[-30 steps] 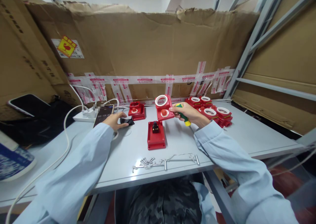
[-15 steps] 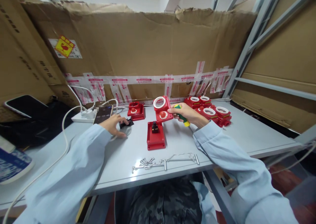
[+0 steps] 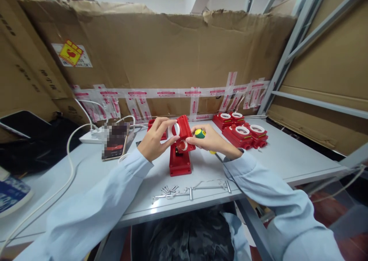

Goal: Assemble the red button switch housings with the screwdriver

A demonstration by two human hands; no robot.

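Observation:
Both hands meet over the middle of the grey table [image 3: 258, 165]. My left hand [image 3: 156, 140] grips the left side of a red cover plate [image 3: 183, 130] with a white ring and a red button, held tilted on edge. My right hand [image 3: 208, 140] pinches the plate's right side and also holds a green and yellow screwdriver [image 3: 200, 134] in its palm. Just below the plate a red box base [image 3: 179, 162] with a black part inside lies on the table.
Several finished red boxes with white rings [image 3: 244, 132] stand at the back right. Loose screws [image 3: 169, 190] and metal rods [image 3: 207, 186] lie near the front edge. A phone [image 3: 115, 142], a white power strip and cables [image 3: 71, 138] sit at the left. Cardboard walls the back.
My left hand has left the small black piece by the phone and come right to grip the cover plate. The plate has tipped up on edge and dropped closer to the base.

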